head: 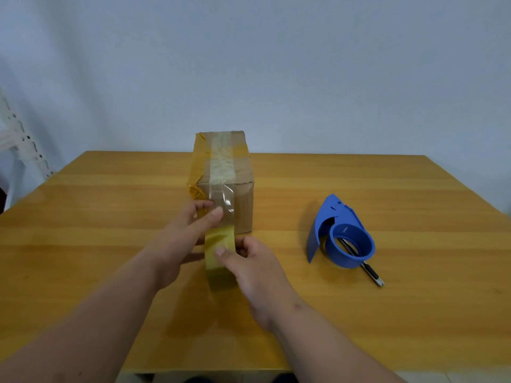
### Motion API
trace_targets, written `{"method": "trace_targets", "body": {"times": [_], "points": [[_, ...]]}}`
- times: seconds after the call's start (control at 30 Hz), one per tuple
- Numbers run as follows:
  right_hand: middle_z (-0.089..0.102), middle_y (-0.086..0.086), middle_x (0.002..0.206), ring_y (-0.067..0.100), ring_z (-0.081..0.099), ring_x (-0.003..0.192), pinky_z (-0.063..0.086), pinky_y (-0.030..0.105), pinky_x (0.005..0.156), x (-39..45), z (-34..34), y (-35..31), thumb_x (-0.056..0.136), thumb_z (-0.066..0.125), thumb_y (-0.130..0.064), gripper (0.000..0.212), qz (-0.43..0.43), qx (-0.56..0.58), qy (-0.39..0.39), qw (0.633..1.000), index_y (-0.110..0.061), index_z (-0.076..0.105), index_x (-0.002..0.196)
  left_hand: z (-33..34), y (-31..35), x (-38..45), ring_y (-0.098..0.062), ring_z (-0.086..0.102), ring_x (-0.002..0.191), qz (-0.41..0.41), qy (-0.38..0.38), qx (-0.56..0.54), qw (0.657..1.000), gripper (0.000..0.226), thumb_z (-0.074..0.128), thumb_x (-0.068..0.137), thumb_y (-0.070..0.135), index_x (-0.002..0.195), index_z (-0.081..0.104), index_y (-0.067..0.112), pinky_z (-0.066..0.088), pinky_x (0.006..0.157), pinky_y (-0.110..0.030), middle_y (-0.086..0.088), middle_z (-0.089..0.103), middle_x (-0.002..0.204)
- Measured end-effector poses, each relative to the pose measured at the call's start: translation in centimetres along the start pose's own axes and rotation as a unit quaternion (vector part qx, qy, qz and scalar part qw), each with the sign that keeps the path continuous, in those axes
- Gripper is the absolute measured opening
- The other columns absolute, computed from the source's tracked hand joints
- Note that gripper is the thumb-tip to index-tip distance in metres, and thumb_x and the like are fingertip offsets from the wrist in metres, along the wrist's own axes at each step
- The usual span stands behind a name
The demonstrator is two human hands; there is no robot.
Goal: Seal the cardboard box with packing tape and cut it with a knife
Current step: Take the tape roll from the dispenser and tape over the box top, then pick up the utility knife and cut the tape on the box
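Note:
A brown cardboard box [240, 189] stands in the middle of the wooden table, with old yellow tape on its left side and a clear strip running along its top and down its near face. My right hand [249, 264] grips a roll of yellowish packing tape [219, 261] just in front of the box. The strip runs from the roll up onto the box's near face. My left hand [182, 233] presses that strip against the box with thumb and fingers. A knife [367, 268] with a black and silver handle lies to the right, partly under the dispenser.
An empty blue tape dispenser [343, 236] sits on the table [110, 217] to the right of the box. A white perforated rack [19, 142] stands at the far left. A pale wall rises behind the table. The table's near edge runs below my forearms.

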State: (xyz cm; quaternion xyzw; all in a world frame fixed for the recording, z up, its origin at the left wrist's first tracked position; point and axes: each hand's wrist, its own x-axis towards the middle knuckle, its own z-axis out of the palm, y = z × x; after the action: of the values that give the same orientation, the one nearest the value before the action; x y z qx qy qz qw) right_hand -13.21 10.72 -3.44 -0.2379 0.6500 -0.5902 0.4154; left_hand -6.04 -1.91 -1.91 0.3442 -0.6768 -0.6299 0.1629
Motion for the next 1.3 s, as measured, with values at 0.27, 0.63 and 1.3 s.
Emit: {"method": "trace_targets", "body": {"times": [0.27, 0.63, 1.3], "points": [[0.072, 0.006, 0.109, 0.025, 0.065, 0.104, 0.050, 0.046, 0.094, -0.2, -1.4, -1.0, 0.088, 0.063, -0.035, 0.027, -0.033, -0.113, -0.009, 0.993, -0.019, 0.070, 0.108, 0.2, -0.7, 0.2, -0.024, 0.063, 0.111, -0.010, -0.090, -0.053, 0.994, 0.108, 0.092, 0.048, 0.042, 0.138, 0.034, 0.058, 0.051, 0.092, -0.050, -0.001, 0.060, 0.125], [0.066, 0.009, 0.075, 0.035, 0.058, 0.075, 0.048, 0.040, 0.071, -3.9, -16.9, 2.5, 0.078, 0.055, -0.026, 0.012, -0.048, -0.357, 0.455, 0.815, -0.016, 0.061, 0.074, 0.8, -2.0, 1.0, -0.026, 0.063, 0.110, -0.010, -0.040, -0.125, 0.991, 0.119, 0.095, 0.035, 0.041, 0.139, 0.037, 0.047, 0.052, 0.086, -0.046, -0.007, 0.060, 0.128], [0.063, 0.006, 0.104, 0.030, 0.058, 0.105, 0.035, 0.039, 0.089, 0.9, -18.0, 1.5, 0.088, 0.042, -0.015, 0.012, 0.150, -0.618, 0.282, 0.719, -0.019, 0.052, 0.086, 1.5, -2.0, 0.6, -0.024, 0.060, 0.113, 0.005, -0.032, -0.111, 0.993, 0.115, 0.087, 0.043, 0.045, 0.143, 0.031, 0.047, 0.045, 0.097, -0.048, -0.002, 0.059, 0.129]]}}
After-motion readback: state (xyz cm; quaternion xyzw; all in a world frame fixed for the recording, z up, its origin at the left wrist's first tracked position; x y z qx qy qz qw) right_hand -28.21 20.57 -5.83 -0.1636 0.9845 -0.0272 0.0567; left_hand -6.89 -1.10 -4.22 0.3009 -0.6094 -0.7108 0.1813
